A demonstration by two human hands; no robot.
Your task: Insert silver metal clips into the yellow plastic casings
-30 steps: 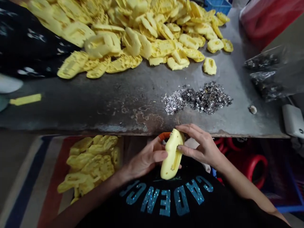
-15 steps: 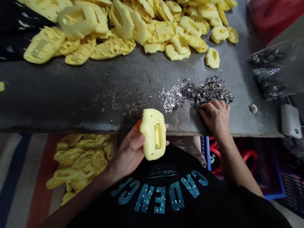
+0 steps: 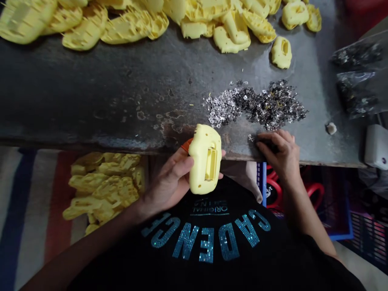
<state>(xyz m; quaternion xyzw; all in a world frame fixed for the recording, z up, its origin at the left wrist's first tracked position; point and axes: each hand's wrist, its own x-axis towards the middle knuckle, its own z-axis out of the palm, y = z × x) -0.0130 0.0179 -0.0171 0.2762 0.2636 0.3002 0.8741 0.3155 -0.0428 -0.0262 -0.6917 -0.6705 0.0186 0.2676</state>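
Yellow plastic shell (image 3: 197, 171) near bench (image 3: 91, 97) edge, pinched between thumb and fingers of left hand (image 3: 166, 182). Probably light, stiff; hold by side rims. Right hand (image 3: 284, 155) beside small metal pieces (image 3: 275, 106), fingertips bunched; contents cannot be told.

Left hand (image 3: 172, 176): my fingers curled, gripping.
Right hand (image 3: 280, 153): palm down, my thumb and fingertips together.

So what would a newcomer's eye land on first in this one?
Probably the yellow plastic shell held up in the left hand, just in front of the table edge. Next, the glinting heap of small metal pieces on the dark table, just beyond the right hand.
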